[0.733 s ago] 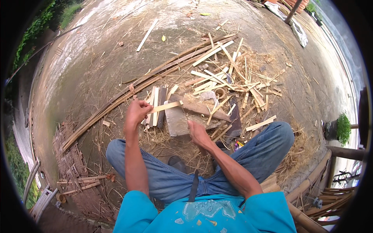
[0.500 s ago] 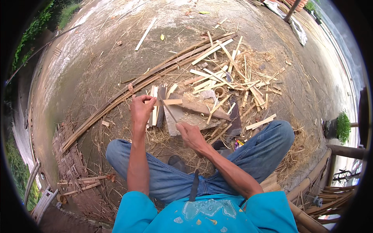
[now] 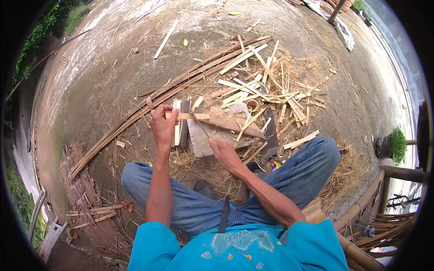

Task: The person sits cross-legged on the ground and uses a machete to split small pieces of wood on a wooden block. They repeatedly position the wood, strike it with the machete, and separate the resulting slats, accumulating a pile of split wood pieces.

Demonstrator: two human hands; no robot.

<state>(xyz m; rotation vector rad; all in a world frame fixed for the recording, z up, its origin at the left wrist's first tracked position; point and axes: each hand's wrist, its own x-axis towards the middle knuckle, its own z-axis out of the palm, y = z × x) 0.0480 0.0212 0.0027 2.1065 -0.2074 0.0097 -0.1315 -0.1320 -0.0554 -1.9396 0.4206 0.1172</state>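
My left hand (image 3: 162,125) pinches the left end of a flat, pale bamboo strip (image 3: 194,116), which lies level and points to the right. In my right hand (image 3: 224,156) is a knife with a thin blade (image 3: 203,130); its handle is hidden in the closed fingers. The blade slants up and left to the strip, its far end at or just under the lower edge; whether they touch I cannot tell. Below the strip are a grey stone block (image 3: 202,143) and a brown wooden board (image 3: 233,124) lying across it. Pale strips (image 3: 176,128) and a dark bar (image 3: 185,124) lie beside the block.
Ahead to the right is a heap of cut bamboo strips (image 3: 253,90) among shavings. Long split bamboo lengths (image 3: 181,81) run diagonally across the ground. A dark flat blade-like piece (image 3: 271,140) lies right of the block. At far right are a potted plant (image 3: 398,147) and bamboo poles (image 3: 361,205).
The knife blade has slid right along the strip and dropped from above it to its lower edge. My right hand has shifted slightly right. The left hand keeps its pinch.
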